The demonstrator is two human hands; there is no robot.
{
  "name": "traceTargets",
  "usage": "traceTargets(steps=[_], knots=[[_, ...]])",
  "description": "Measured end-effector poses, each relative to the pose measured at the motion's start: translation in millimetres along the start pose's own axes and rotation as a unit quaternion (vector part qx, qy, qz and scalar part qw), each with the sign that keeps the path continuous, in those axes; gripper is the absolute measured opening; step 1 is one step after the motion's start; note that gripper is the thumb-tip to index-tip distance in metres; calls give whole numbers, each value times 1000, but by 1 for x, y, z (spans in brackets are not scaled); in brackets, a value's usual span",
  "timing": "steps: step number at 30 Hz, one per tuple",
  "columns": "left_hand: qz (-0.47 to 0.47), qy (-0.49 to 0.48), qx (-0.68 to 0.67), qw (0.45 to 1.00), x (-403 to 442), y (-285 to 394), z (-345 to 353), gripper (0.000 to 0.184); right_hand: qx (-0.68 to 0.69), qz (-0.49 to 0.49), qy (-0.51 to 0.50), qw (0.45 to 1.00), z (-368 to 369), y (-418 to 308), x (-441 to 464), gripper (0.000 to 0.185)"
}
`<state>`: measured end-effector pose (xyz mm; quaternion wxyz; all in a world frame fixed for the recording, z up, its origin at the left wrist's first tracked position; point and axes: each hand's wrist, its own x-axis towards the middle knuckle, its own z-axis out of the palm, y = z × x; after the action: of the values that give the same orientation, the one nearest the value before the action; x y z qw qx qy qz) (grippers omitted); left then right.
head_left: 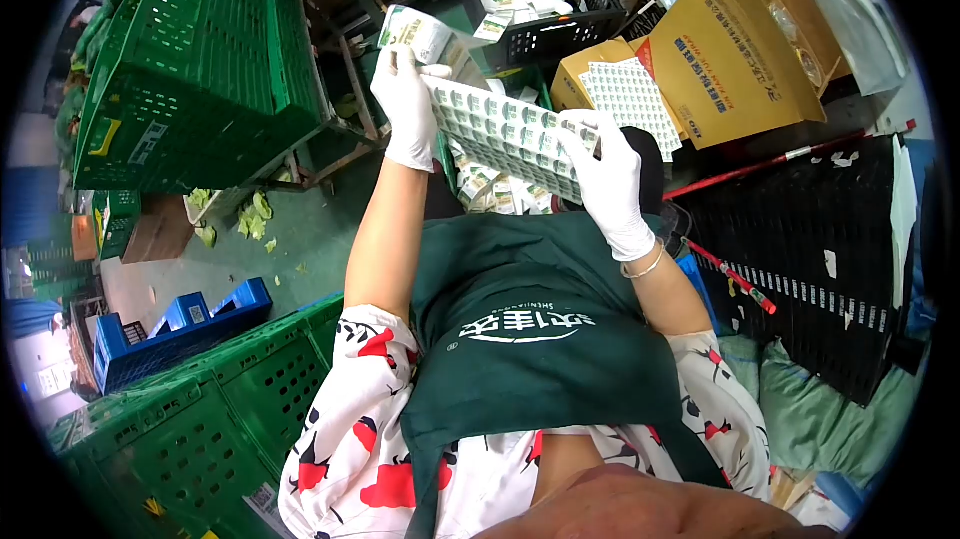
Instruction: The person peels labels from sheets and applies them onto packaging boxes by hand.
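My left hand [405,104], in a white glove, is closed on a white and green printed packet [418,36] that sticks up above its fingers. A sheet of small green and white labels [505,127] slants from beside that hand to my right hand [608,179]. My gloved right hand grips the sheet's right end, fingers on its top face. Whether the left fingers also pinch the sheet's near end is unclear. Below the sheet, more printed packets [490,189] lie in a green container, partly hidden by the sheet and my arms.
A black crate [535,39] of packets stands ahead. Another label sheet [632,99] leans on an open cardboard box [735,49] at right. Green crates [190,79] are stacked left, with another green crate [200,429] below. A red pole [790,155] lies near a black crate [800,249].
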<state>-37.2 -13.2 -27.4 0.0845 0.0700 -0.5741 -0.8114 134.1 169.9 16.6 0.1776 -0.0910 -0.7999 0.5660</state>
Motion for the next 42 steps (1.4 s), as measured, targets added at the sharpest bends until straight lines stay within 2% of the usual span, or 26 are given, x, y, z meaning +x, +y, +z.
traceTargets(steps=[2, 3, 6, 8, 9, 12, 13, 14, 16, 17, 20, 21, 24, 28, 29, 31, 32, 33, 34, 35, 36, 38, 42], knots=[[105, -22, 61, 992, 1, -3, 1, 20, 5, 0, 12, 1000, 1, 0, 1, 19], [87, -12, 93, 992, -11, 14, 8, 22, 12, 12, 13, 1000, 1, 1, 1, 18], [180, 16, 92, 979, -8, 2, 14, 23, 37, 50, 22, 998, -1, 1, 0, 15], [172, 34, 100, 979, -9, 4, 15, 23, 60, 75, 30, 995, -2, 4, 1, 16], [168, 44, 104, 979, -10, 9, 16, 23, 56, 56, 29, 996, -1, 11, 2, 19], [215, 60, 73, 972, -8, 17, 19, 23, -50, 38, -47, 997, -17, 16, 9, 19], [230, 49, 96, 967, -7, 18, 17, 23, 18, 29, -47, 998, -18, 11, 11, 22], [244, 38, 118, 962, -7, 19, 15, 24, -43, 33, -40, 998, -21, 5, 17, 30], [258, 20, 147, 955, -10, 21, 15, 24, -110, -99, -41, 988, -25, 2, 26, 38], [258, 13, 153, 954, -13, 22, 17, 25, -191, -169, -59, 965, -27, -1, 31, 40], [255, 4, 164, 953, -17, 23, 22, 25, -299, -211, -177, 913, -29, -25, 36, 41], [252, 4, 158, 955, -17, 23, 24, 25, -293, -272, -157, 903, -25, -18, 37, 37], [258, 19, 152, 954, -15, 21, 24, 23, -303, -280, -224, 883, -25, -5, 39, 41], [255, 37, 171, 951, -9, 14, 21, 19, -286, -307, -211, 883, -23, -10, 29, 41], [241, 33, 193, 951, -6, 12, 18, 21, -240, -318, -221, 890, -27, -16, 28, 37], [214, 26, 236, 947, 3, 10, 7, 26, -65, -173, -210, 960, -36, -23, 19, 33], [202, 11, 244, 948, 12, 8, 0, 25, 24, -95, -199, 975, -40, -28, 17, 31], [147, -76, 187, 968, 19, 7, -8, 26, 108, 3, -168, 980, -44, -39, 21, 25], [90, -163, 126, 974, 15, 20, -4, 27, 134, 48, -146, 979, -49, -41, 29, 22], [13, -176, 132, 975, 4, 30, 1, 23, 104, 65, -164, 979, -55, -36, 38, 24], [-52, -233, 135, 962, 4, 34, -2, 30, 75, 81, -181, 977, -60, -32, 49, 27], [-104, -335, 49, 935, -5, 35, 1, 37, 85, 112, -206, 968, -54, -9, 66, 33], [-116, -422, 79, 895, -33, 42, 10, 49, 59, 132, -286, 947, -31, -3, 88, 38]])
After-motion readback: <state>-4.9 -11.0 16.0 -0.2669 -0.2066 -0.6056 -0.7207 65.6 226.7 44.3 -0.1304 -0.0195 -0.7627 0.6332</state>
